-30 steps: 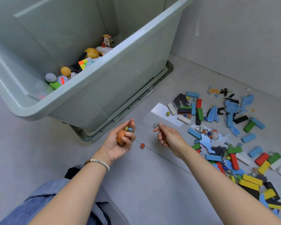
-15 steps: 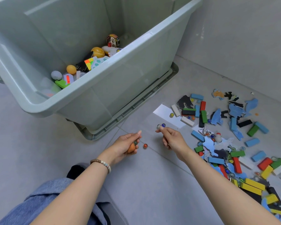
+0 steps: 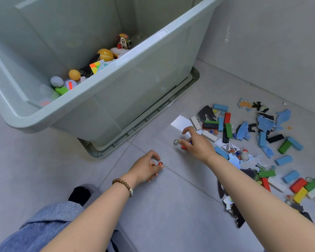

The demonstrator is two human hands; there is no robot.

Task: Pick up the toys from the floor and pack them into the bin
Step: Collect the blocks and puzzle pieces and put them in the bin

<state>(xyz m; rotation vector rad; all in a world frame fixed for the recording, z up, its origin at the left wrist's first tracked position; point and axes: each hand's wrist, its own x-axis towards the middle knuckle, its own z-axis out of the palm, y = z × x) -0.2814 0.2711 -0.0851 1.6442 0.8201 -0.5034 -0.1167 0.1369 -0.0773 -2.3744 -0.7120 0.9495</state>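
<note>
On the floor [image 3: 171, 206] by the bin [image 3: 135, 91] | my left hand [image 3: 145, 168] pinching a red marble [image 3: 160, 163] so it can't roll | right hand [image 3: 196, 144] clutching marbles [image 3: 185, 142], saving trips

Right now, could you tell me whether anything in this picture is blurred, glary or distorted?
Head view: the right hand and the marbles it pinches are motion-blurred; the left hand, pinching an orange marble, is sharper; the bin rim bows with wide-angle distortion; a faint glare streak marks the wall.
</note>
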